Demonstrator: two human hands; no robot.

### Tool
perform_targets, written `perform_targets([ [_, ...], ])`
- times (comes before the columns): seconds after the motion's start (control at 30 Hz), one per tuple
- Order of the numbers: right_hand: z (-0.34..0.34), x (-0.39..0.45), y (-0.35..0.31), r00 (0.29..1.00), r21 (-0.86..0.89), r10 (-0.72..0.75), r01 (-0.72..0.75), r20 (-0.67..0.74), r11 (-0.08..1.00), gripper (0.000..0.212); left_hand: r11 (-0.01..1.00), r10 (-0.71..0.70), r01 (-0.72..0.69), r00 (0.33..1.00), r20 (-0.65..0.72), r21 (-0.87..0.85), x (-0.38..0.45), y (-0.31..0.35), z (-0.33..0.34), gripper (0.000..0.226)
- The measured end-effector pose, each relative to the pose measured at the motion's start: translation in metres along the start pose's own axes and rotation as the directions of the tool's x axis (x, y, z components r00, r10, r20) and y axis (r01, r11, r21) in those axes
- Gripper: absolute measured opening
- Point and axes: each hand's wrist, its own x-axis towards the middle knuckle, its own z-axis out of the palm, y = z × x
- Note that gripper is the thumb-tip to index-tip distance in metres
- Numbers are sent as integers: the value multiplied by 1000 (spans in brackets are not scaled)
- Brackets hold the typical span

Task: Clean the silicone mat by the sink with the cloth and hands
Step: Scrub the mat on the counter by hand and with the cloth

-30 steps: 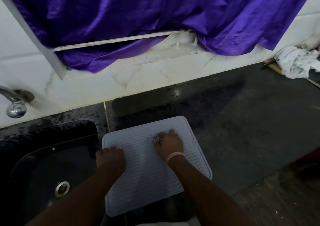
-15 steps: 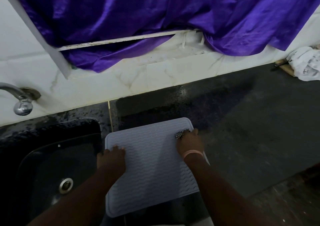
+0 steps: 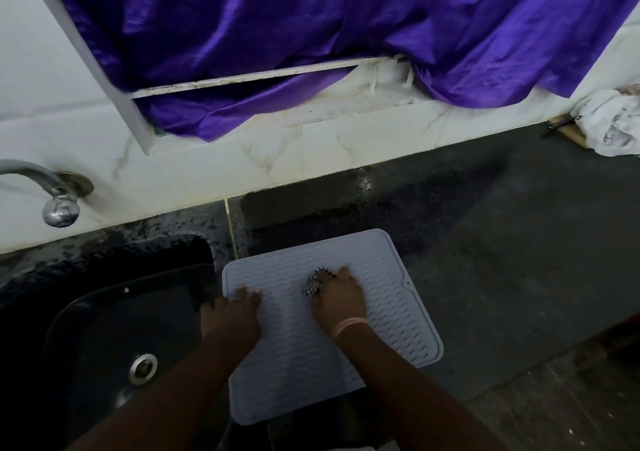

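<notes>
A pale grey silicone mat (image 3: pixel 381 329) lies flat on the dark desk (image 3: pixel 502 260) in the lower middle of the frame, just right of the black sink (image 3: pixel 104 329). The left hand (image 3: pixel 232 315) rests on the mat's left edge, fingers lying relaxed. The right hand (image 3: pixel 337 300), at the mat's centre, grips a small metallic scrubber (image 3: pixel 313 286) pressed to the ribbed surface. A crumpled white cloth (image 3: pixel 613 125) sits at the upper right.

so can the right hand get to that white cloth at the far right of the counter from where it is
Probably yes, with a long stretch. The right hand rests on the silicone mat, and only bare dark counter lies between it and the crumpled white cloth by the wall.
</notes>
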Motion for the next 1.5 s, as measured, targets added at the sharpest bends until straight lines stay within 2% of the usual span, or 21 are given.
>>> perform_targets([
  [0.1,-5,-4,29,997,-18,46,-47,-64,999,44,1000,17,-17,1000,-5,18,1,-1,3,78],
  [0.27,-30,7,76,947,-84,282,-297,-155,951,38,997,39,-37,999,-28,72,3,1,4,73],
  [0.33,-38,15,97,915,-61,374,-387,-152,920,41,997,51,-50,998,-27,60,3,-2,6,75],
  [0.43,-42,24,116,899,-8,422,-426,-119,905,47,998,65,-65,997,-36,-2,3,-7,10,82],
  [0.57,-41,29,119,925,-74,365,-373,-109,925,48,994,99,-101,993,-58,-34,2,-11,16,83],
  [0.63,-47,24,112,933,-70,344,-352,-105,933,40,993,98,-101,994,-50,-59,2,-12,17,83],
  [0.8,-50,25,93,924,-103,366,-377,-108,921,32,991,87,-90,996,-37,-95,2,-11,16,83],
  [0.9,-43,27,71,927,-55,369,-373,-66,926,35,991,90,-95,994,-62,-90,4,-13,18,83],
  [1.03,-30,17,29,930,109,368,-365,-7,924,37,989,113,-117,993,-45,-90,6,-12,15,85],
  [1.17,-2,0,-24,964,137,263,-266,37,954,33,983,146,-146,989,-15,-109,5,-19,14,87],
  [1.33,29,-16,-84,997,108,78,-81,29,991,40,961,252,-260,964,-88,-90,9,-40,6,81],
  [1.5,25,-17,-61,999,49,-33,32,17,998,38,974,181,-194,976,-120,-114,0,-45,23,81],
])
